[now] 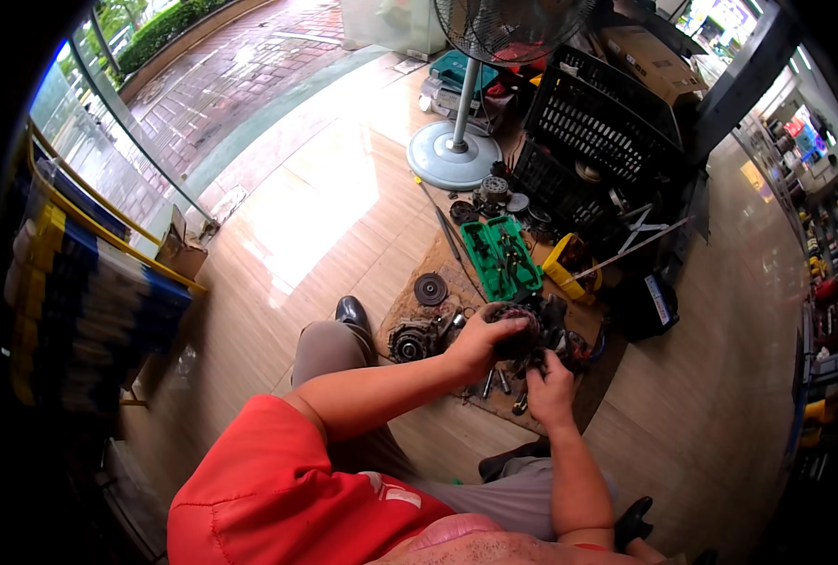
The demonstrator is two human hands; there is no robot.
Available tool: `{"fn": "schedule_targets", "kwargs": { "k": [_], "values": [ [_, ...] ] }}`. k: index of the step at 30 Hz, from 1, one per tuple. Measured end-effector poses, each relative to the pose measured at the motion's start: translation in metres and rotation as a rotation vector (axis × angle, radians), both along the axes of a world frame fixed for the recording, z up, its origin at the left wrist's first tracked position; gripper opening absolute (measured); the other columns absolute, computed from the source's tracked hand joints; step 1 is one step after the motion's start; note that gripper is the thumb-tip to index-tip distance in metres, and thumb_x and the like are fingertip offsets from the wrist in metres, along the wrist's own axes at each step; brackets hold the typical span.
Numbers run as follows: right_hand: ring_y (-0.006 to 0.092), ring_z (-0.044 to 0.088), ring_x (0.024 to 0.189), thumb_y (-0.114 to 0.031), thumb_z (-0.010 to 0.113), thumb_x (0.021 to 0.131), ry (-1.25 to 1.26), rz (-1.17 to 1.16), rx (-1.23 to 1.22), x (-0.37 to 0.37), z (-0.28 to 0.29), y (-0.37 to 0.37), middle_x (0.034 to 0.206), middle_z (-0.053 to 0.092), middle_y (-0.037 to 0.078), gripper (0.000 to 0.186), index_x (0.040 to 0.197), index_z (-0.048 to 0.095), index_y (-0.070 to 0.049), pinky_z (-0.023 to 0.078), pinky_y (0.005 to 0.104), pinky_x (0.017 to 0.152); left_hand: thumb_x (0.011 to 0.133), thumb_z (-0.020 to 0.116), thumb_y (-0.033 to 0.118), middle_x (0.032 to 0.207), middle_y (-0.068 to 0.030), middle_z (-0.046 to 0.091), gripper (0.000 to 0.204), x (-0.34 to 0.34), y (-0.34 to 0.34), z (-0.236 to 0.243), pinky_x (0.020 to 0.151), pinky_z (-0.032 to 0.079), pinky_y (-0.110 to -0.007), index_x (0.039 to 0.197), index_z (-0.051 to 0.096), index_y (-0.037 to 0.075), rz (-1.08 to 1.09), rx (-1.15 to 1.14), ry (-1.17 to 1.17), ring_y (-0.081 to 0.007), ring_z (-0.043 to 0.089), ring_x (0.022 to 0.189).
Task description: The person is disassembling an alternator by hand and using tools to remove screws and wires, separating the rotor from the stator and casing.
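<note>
My left hand [477,342] grips a dark, round metal part [517,325] with the thumb across it. My right hand [551,384] is closed at the part's lower side; whatever its fingertips pinch is hard to make out. Below lies a worn cardboard mat [405,310] with a grimy round housing [409,346] at left and a dark disc [430,289] behind it. An open green tool case [500,257] with tools inside is beyond my hands. Small metal tools [490,384] lie just under my hands, near my right wrist.
A pedestal fan [454,155] and black crates [596,122] stand behind the tools, with a yellow container [570,268] and a black case [651,303] at right. A yellow rack [98,282] stands at left beside the glass doorway. My shoe [352,314] is left of the mat.
</note>
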State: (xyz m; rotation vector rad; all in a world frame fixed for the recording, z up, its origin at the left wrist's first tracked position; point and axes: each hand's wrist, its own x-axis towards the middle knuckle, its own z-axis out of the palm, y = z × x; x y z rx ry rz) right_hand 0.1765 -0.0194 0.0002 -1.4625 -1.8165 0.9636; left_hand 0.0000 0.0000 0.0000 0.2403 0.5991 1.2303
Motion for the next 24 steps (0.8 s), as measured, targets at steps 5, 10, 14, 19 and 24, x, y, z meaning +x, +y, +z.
{"fn": "schedule_targets", "kwargs": {
  "k": [5,10,14,19,24],
  "values": [
    [0.0067,0.053,0.065,-0.004,0.056,0.088,0.047,-0.033,-0.033,-0.005,0.002,0.000,0.072,0.061,0.004,0.021,0.108,0.061,0.001,0.045,0.0263,0.060,0.085,0.065,0.008,0.109,-0.0098,0.063,0.035,-0.002,-0.001,0.005,0.088,0.054,-0.040,0.117,0.053,0.003,-0.011,0.039,-0.001,-0.0229,0.064,0.099],
    [0.0133,0.058,0.063,-0.005,0.057,0.087,0.097,-0.040,-0.062,-0.006,0.001,0.000,0.071,0.062,0.009,0.017,0.103,0.061,0.001,0.046,0.0305,0.059,0.085,0.067,0.010,0.107,-0.0080,0.064,0.035,-0.004,-0.001,0.011,0.083,0.056,-0.037,0.116,0.054,0.004,-0.028,0.046,0.003,-0.0202,0.064,0.096],
    [0.0139,0.058,0.061,-0.006,0.059,0.087,0.119,-0.045,-0.096,-0.007,0.007,0.000,0.069,0.061,0.010,0.015,0.101,0.061,0.000,0.046,0.0313,0.058,0.085,0.067,0.010,0.109,-0.0091,0.063,0.037,-0.004,-0.001,0.005,0.087,0.055,-0.040,0.119,0.053,0.004,-0.030,0.034,0.006,-0.0221,0.064,0.100],
    [0.0104,0.058,0.065,-0.005,0.059,0.089,0.137,-0.046,-0.070,-0.009,0.012,-0.001,0.074,0.065,0.007,0.020,0.108,0.061,-0.001,0.047,0.0297,0.060,0.083,0.068,0.009,0.109,-0.0100,0.062,0.041,-0.003,-0.003,0.013,0.088,0.055,-0.041,0.120,0.051,0.003,-0.039,-0.015,0.008,-0.0233,0.063,0.102],
    [0.0097,0.059,0.073,-0.003,0.058,0.089,0.207,-0.078,-0.071,-0.003,0.011,0.003,0.083,0.067,0.007,0.023,0.112,0.060,0.000,0.049,0.0280,0.068,0.081,0.073,0.013,0.107,-0.0081,0.064,0.043,0.000,-0.004,0.015,0.082,0.056,-0.036,0.117,0.052,0.003,-0.094,-0.002,0.072,-0.0203,0.065,0.095]
  ]
}}
